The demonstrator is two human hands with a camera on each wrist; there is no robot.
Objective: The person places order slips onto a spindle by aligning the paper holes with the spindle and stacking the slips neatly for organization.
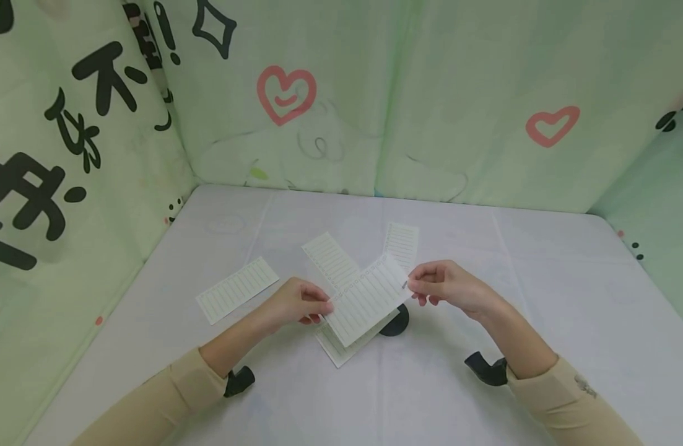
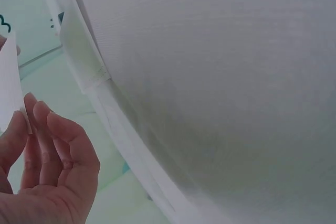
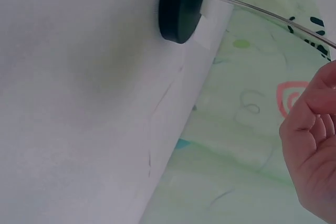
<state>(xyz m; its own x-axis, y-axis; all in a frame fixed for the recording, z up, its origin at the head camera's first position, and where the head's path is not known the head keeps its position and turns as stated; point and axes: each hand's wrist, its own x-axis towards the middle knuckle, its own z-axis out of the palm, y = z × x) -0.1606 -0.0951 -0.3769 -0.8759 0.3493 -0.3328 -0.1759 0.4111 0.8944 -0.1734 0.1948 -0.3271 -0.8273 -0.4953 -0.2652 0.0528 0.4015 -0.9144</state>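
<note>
A white lined paper card (image 1: 369, 303) is held up slantwise between both hands. My left hand (image 1: 296, 301) pinches its left edge between thumb and fingers. At its right corner my right hand (image 1: 446, 286) pinches with thumb and forefinger, next to a small dark bit that may be a clip. Beneath the card stands a round black base (image 1: 395, 324), partly covered. From it a thin metal rod (image 3: 268, 12) rises toward the right hand in the right wrist view. Another lined card (image 1: 339, 355) lies below the held one, mostly hidden.
On the white table (image 1: 430, 396) lie more lined cards: one at left (image 1: 237, 290), one behind the held card (image 1: 330, 260) and a third farther back (image 1: 402, 241). A green patterned curtain (image 1: 458, 74) encloses the back and sides.
</note>
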